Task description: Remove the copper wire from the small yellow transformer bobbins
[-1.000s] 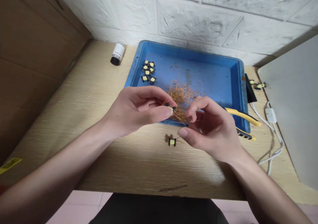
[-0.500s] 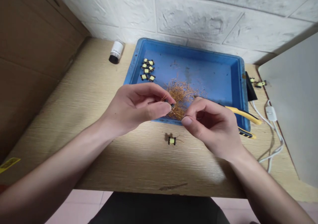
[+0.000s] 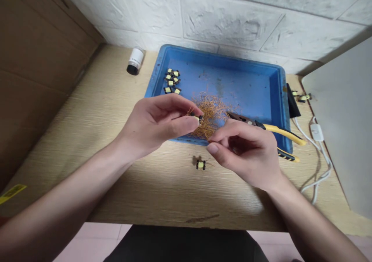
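My left hand (image 3: 162, 124) pinches a small transformer (image 3: 198, 118) with a black and yellow body between thumb and forefinger. Thin copper wire ends (image 3: 190, 111) stick out of it. Just to the right, my right hand (image 3: 247, 149) is closed, thumb against forefinger; whatever it pinches is too fine to make out. Both hands hover over the front edge of a blue tray (image 3: 247, 62). Beneath them lies a heap of copper wire clippings (image 3: 210, 109). Another transformer (image 3: 200, 164), with loose wire leads, rests on the table in front of the tray.
Pliers (image 3: 279, 130) with yellow and black handles lie across the tray's right side, partly behind my right hand. Several transformers (image 3: 171, 81) sit at the tray's left. A small bottle (image 3: 135, 60) lies at the back left. A white cable (image 3: 327, 173) with a switch runs along the right.
My right hand has shifted slightly left and down, uncovering the pliers' jaws. The transformer in my left hand has turned a little, showing more of its yellow side.
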Tool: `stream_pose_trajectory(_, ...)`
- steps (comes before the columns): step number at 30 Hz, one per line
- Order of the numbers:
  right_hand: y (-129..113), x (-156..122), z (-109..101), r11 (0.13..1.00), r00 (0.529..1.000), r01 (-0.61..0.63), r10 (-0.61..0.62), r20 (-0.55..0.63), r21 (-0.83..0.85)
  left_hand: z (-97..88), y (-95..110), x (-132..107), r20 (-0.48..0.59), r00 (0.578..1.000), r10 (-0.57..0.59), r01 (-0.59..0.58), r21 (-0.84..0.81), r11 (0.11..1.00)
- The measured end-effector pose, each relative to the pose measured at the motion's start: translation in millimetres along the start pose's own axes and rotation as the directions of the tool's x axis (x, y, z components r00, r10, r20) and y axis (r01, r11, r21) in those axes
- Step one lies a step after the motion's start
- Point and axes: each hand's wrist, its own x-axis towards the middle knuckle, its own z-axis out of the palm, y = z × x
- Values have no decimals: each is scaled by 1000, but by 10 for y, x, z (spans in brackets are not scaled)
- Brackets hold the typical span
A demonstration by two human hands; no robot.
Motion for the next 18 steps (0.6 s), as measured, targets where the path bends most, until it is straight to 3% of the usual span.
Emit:
stream_pose_trajectory(6,-44,32,-14,974,980,-162,178,-90,158,-29,0,0,24,999,-23,24,-34,999)
stream_pose_trajectory(18,17,8,3,988,994,-108,108,5,109,-41,36,-3,41,999,-18,18,-15,1000)
